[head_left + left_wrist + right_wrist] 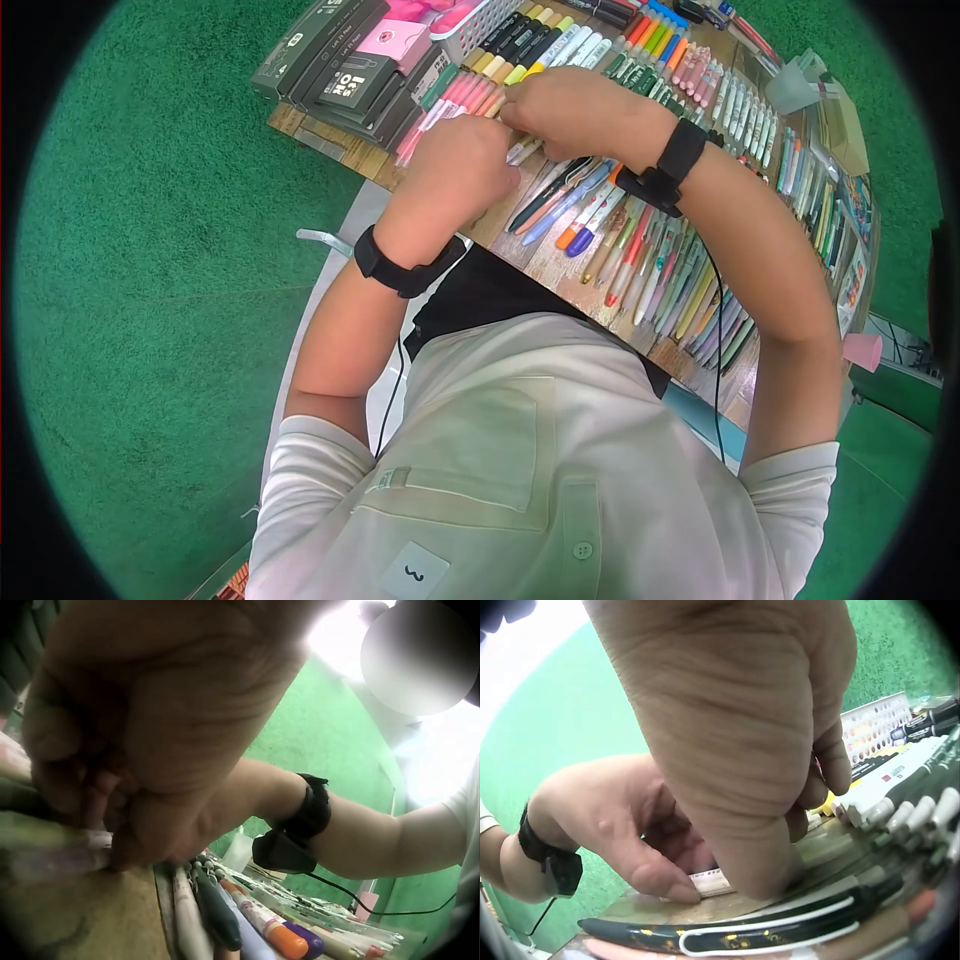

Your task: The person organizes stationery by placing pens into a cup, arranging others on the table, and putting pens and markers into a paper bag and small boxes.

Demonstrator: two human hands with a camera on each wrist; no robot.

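Observation:
Both hands are close together at the table's near left edge, bent over the rows of pens. A pale pen with small print on its barrel (pixel 711 882) shows between the two thumbs in the right wrist view, low over the wood. My left hand (pixel 455 165) pinches one end of it, fingers curled. My right hand (pixel 565 112) has its thumb and fingers at the other end, hiding much of it. A dark pen with gold marks and a white clip (pixel 742 930) lies just in front of them. Pink pens (pixel 455 100) lie beyond the left hand.
Dark boxes (pixel 340 75) and a white basket (pixel 475 30) stand at the back left. Rows of markers (pixel 570 45) fill the back, and many gel pens (pixel 670 270) lie under the right forearm. A clear cup (pixel 795 85) stands far right. Cables hang from both wrist straps.

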